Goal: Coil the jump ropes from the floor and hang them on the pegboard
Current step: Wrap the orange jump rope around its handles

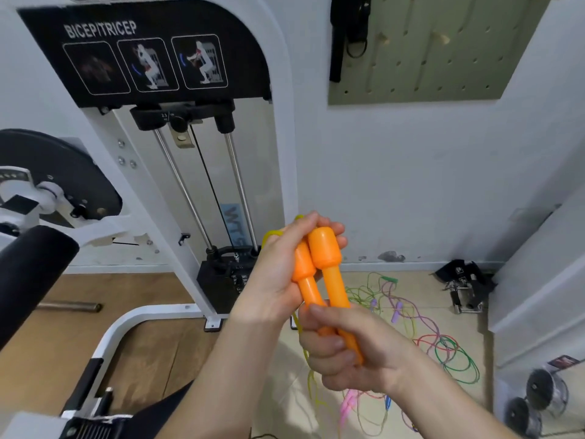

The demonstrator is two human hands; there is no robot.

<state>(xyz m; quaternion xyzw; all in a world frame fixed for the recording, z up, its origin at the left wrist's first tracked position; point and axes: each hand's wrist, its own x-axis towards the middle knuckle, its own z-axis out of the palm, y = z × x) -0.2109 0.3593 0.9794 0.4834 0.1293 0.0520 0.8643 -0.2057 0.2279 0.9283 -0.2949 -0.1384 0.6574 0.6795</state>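
The left hand [278, 274] is gripping the thick upper ends of two orange handles [323, 251], its fingers curling round them from behind and its thumb pressing across the front; the right hand [345, 353] is clamping the thin lower ends of the same pair, so the handles are lying side by side, touching, tilted slightly, and held in the air in front of the person; the yellow rope [269, 236] is looping out past the left hand's fingers and is also trailing down below the right hand towards the floor [421, 280].

The other jump ropes [443, 346] are lying on the tiled floor in a loose tangle of green, red, purple and pink cord, with a purple handle [397, 312] showing among them; the tangle is sitting below and to the right of the hands, near the wall.

The olive pegboard [443, 68] is hanging on the wall at upper right, well above the ropes; a black strap [348, 36] is dangling at its left edge; a white bicep/tricep machine [142, 58] is standing to the left, its weight stack [221, 280] sitting just behind the left hand.
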